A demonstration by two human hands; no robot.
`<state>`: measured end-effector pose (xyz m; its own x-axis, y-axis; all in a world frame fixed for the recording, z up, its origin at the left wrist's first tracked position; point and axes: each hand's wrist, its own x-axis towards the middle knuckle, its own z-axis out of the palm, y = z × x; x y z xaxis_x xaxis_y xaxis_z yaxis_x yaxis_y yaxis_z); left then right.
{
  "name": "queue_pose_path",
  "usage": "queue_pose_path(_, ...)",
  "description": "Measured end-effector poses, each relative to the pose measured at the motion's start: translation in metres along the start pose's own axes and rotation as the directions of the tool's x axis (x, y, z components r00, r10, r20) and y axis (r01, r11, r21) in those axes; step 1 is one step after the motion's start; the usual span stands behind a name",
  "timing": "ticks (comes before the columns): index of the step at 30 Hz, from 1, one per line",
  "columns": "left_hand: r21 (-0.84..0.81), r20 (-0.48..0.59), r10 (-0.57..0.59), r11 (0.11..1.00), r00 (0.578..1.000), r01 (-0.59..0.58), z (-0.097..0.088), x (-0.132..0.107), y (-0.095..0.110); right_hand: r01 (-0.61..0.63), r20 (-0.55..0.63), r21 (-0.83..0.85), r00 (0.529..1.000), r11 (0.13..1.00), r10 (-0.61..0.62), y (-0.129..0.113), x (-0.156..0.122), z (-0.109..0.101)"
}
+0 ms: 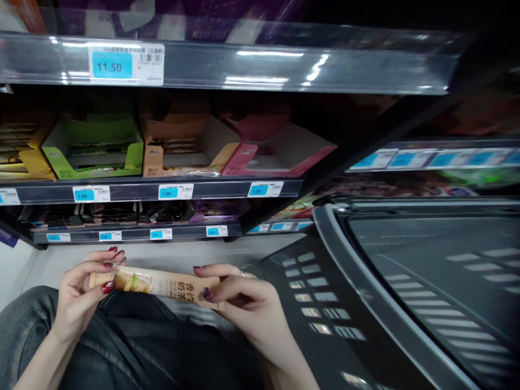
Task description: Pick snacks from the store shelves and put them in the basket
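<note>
A slim tan milk tea sachet [162, 283], printed with a cup picture and dark characters, lies crosswise above my knees. My left hand [83, 290] pinches its left end between thumb and fingers. At the other end, my right hand [239, 295] grips it with the thumb on the front. Beyond it on the shelf stand open display boxes: a green box [60, 157], a peach box [153, 157] with similar-coloured sachets inside, a pink box [239, 157] and a yellow box [38, 162] with several sachets.
A grey shopping basket [292, 325] stands close on my right. Shelf edges with price tags [175, 192] run across in front, and a higher shelf ledge [203, 62] juts out above. Dark packets [109, 212] fill the lowest shelf. More shelving [406, 157] continues at the right.
</note>
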<state>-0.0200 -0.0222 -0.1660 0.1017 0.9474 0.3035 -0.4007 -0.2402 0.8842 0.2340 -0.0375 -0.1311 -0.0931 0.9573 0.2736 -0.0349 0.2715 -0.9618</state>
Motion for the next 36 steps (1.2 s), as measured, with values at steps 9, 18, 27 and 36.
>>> queue_pose_path(9, 0.023, -0.128, -0.155, 0.987, 0.980, 0.159, 0.013, 0.001, 0.006, -0.127, -0.174, 0.163, 0.972, 0.978, 0.156, 0.006, 0.000, 0.005)
queue_pose_path(18, -0.040, -0.354, -0.408, 0.906, 0.842, 0.422, 0.022, 0.007, 0.005, -0.323, -0.274, 0.289, 0.874, 0.901, 0.401, 0.014, 0.004, 0.015)
queue_pose_path(27, -0.095, -0.357, -0.499, 0.860, 0.790, 0.501, 0.022, 0.011, 0.004, -0.412, -0.195, 0.336, 0.849, 0.847, 0.491, 0.021, 0.006, 0.010)
queue_pose_path(36, -0.104, -0.349, -0.517, 0.850, 0.782, 0.516, 0.021, 0.011, 0.002, -0.418, -0.200, 0.328, 0.845, 0.847, 0.495, 0.021, 0.005, 0.010)
